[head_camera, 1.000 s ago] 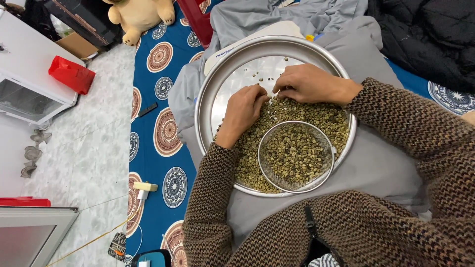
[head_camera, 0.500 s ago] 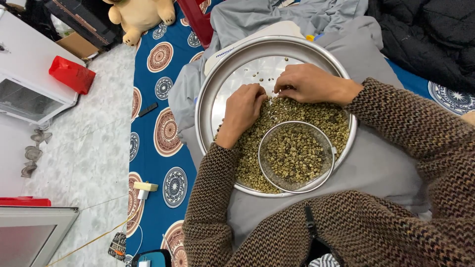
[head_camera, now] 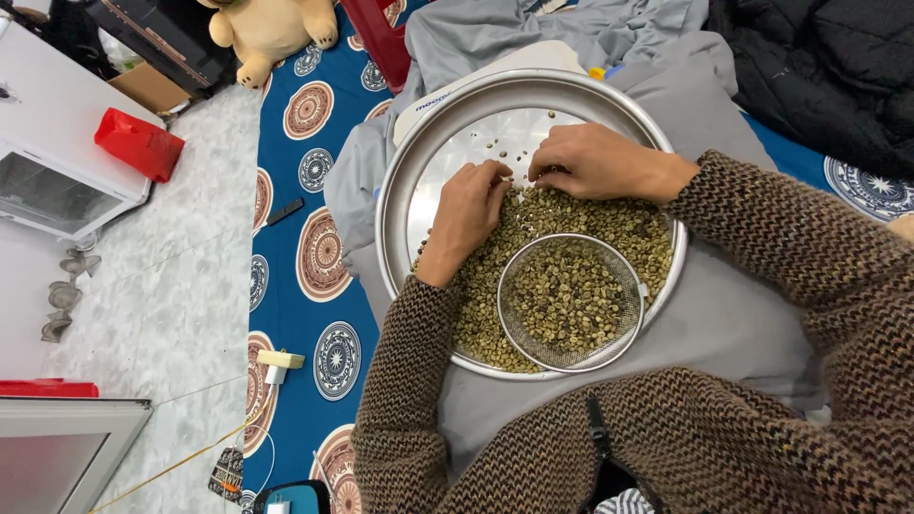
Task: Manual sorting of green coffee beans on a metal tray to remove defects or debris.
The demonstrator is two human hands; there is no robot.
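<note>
My left hand point(head_camera: 471, 214) and right hand point(head_camera: 590, 160) rest on green beans point(head_camera: 609, 224) heaped beside the sieve point(head_camera: 569, 301); the round tray's point(head_camera: 405, 181) far half lies bare; fingers curled, pinch hidden

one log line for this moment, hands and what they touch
left hand: on beans | right hand: picking at beans | tray: on lap | sieve: in tray, holds beans

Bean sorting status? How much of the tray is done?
Done: the round sieve holds a layer of beans. In hand: left hand and right hand pick at the pile's edge. Left: most beans remain loose in the metal tray.
</note>
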